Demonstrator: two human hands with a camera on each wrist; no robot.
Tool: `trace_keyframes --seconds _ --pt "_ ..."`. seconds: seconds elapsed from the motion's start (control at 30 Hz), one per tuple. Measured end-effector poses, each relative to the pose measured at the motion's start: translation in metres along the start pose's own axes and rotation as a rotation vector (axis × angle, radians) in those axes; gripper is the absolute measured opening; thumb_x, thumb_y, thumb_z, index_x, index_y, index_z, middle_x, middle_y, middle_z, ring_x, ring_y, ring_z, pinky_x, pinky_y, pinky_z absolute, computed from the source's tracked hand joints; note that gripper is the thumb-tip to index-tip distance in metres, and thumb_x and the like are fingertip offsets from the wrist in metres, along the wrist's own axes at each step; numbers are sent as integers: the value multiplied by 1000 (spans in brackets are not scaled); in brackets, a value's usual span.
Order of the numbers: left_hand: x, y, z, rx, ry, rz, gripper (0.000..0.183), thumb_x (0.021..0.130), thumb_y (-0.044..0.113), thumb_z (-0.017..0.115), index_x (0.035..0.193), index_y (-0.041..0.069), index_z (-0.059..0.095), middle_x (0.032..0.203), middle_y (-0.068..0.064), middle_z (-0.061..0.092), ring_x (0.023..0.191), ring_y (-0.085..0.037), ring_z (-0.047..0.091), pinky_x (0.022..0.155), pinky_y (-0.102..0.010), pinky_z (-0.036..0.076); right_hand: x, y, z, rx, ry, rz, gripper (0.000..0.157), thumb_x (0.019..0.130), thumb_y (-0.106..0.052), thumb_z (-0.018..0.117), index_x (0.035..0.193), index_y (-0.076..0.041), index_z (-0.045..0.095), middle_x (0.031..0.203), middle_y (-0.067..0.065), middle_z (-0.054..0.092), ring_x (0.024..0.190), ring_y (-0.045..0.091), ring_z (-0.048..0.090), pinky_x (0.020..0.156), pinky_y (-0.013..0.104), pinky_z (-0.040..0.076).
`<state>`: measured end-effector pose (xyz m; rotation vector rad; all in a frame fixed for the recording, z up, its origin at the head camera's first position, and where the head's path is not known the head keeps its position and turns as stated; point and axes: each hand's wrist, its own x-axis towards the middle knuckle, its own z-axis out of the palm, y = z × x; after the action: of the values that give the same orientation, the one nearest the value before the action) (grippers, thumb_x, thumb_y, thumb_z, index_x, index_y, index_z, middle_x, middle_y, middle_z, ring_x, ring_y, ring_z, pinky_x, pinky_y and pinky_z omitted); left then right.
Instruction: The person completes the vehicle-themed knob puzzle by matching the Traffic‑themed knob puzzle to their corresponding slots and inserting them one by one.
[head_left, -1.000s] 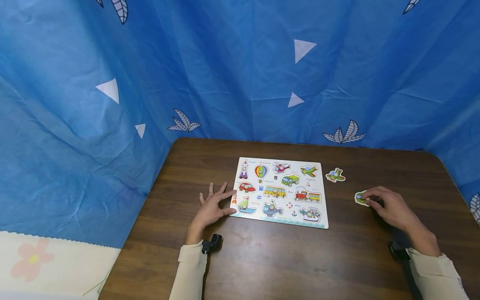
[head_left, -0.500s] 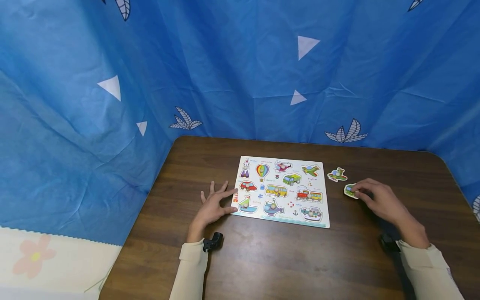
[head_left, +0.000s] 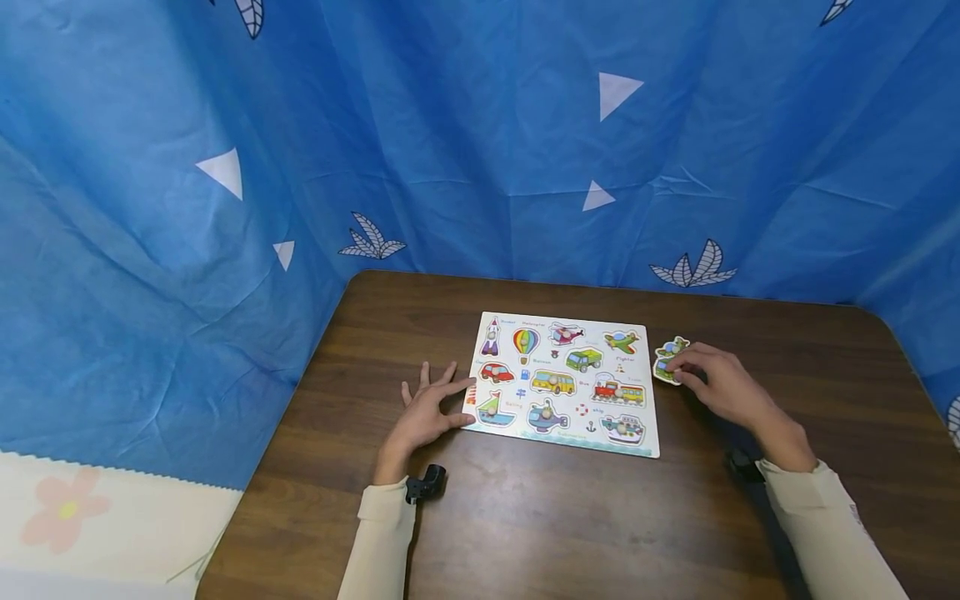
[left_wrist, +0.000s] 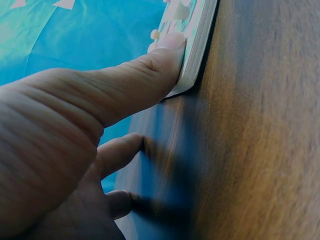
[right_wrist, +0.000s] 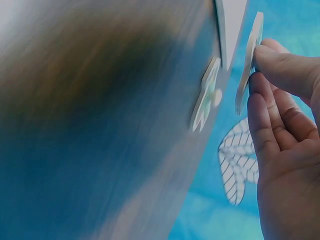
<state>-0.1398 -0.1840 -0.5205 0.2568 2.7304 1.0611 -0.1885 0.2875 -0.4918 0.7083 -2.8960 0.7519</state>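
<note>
A white wooden vehicle puzzle board (head_left: 553, 433) lies on the table, with pictured pieces such as a red car, a yellow bus and a train. My left hand (head_left: 426, 419) rests at its left edge, fingers spread. The left wrist view shows the thumb (left_wrist: 145, 75) on the board's corner. My right hand (head_left: 731, 390) pinches a small green puzzle piece (head_left: 662, 369) between thumb and fingers; its face is partly hidden. In the right wrist view this piece is off the table. A loose airplane puzzle piece (right_wrist: 205, 97), with a knob, lies on the table beyond it.
The brown wooden table (head_left: 525, 533) has rounded far corners. A blue curtain (head_left: 465, 150) with white triangles and leaf prints hangs behind it and at the left. A cream cloth (head_left: 150, 500) with a flower print is at the lower left.
My right hand has moved left with the green puzzle piece, from right of the airplane piece to just in front of it, nearer the board. The left hand has stayed put.
</note>
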Motion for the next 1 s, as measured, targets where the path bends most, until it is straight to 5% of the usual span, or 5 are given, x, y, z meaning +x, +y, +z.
trace_keyframes --seconds 0.63,1.0 --pt "0 -1 2 -6 4 -5 64 82 28 82 142 25 58 164 -12 25 152 -47 -12 106 -77 -14 55 -30 24 51 -113 -119 15 90 4 68 102 -4 73 100 8 68 84 17 58 74 37 52" --pt "0 0 0 -7 -7 -7 64 82 29 82 141 26 59 164 -12 25 151 -47 -12 106 -77 -14 84 -62 43 112 -177 -105 13 92 1 67 101 -4 74 99 8 69 83 17 58 78 38 52"
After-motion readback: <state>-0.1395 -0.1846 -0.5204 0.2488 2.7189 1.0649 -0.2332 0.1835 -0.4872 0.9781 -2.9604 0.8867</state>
